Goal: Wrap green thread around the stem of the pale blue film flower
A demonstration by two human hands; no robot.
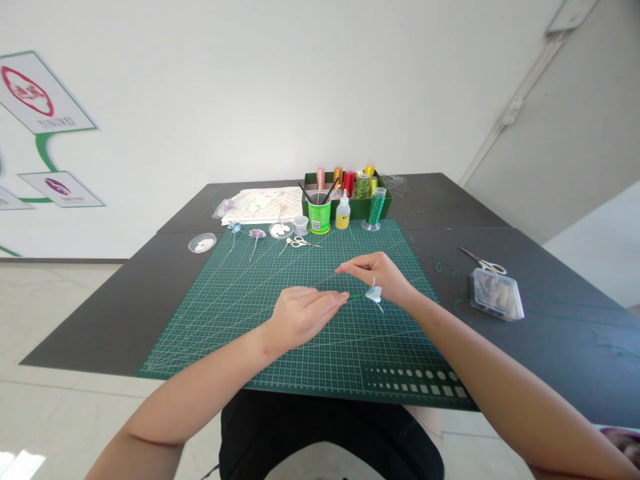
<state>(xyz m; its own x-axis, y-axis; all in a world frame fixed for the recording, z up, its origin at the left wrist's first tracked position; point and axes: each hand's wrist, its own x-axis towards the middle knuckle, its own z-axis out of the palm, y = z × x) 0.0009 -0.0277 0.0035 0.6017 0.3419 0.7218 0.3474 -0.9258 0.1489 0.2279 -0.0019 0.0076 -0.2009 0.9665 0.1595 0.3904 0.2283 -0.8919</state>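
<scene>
Above the green cutting mat (225, 320), my left hand (306, 313) pinches the green stem of a pale blue flower (374, 293). The flower's head points right, beyond my left fingertips. My right hand (379, 275) is just behind the flower, its thumb and fingers pressed together; a fine thread seems to run from its fingertips toward my left hand, but it is too thin to make out fully. White-handled scissors (299, 242) lie on the mat's far part, with a blue flower (234, 229) and a purple flower (257, 235) to their left.
Behind the mat stand a green can of tools (319, 217), a glue bottle (343, 212), a spool of green thread (377, 208) and a green box of spools (307, 179). At the right are a clear plastic box (496, 295) and other scissors (487, 264). A small dish (202, 243) sits left.
</scene>
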